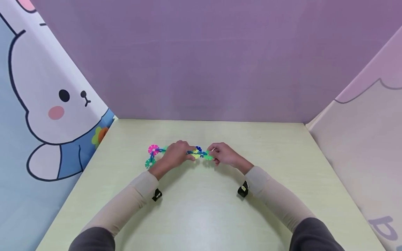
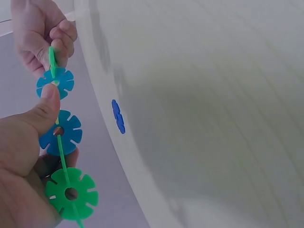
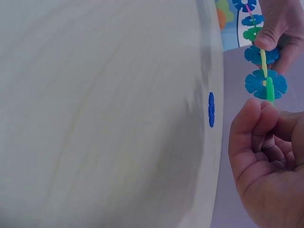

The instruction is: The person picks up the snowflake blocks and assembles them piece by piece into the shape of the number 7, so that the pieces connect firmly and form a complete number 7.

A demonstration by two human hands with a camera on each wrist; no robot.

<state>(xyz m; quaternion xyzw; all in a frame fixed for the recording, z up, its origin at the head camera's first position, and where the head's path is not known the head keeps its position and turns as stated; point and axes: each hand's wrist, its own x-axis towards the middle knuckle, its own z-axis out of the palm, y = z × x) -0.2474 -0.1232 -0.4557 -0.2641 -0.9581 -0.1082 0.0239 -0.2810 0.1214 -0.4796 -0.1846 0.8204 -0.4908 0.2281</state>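
A chain of slotted plastic snowflake discs [image 1: 154, 150] in pink, green, blue and yellow runs between and past both hands. My left hand [image 1: 177, 154] grips the chain partway along, its thumb lying over a blue disc [image 2: 61, 133] in the left wrist view. A green disc [image 2: 71, 194] sits in the chain beside that palm. At the chain's right end, my right hand [image 1: 223, 153] pinches a light green disc [image 3: 270, 89], which stands edge-on against a blue disc [image 3: 254, 84]. Fingertips hide part of the light green disc.
One loose dark blue disc [image 3: 211, 109] lies flat on the pale table [image 1: 201, 209] beyond the chain. A purple panel [image 1: 201, 62] stands along the table's back edge. Printed panels rise at the left [image 1: 47, 87] and right [image 1: 361, 139].
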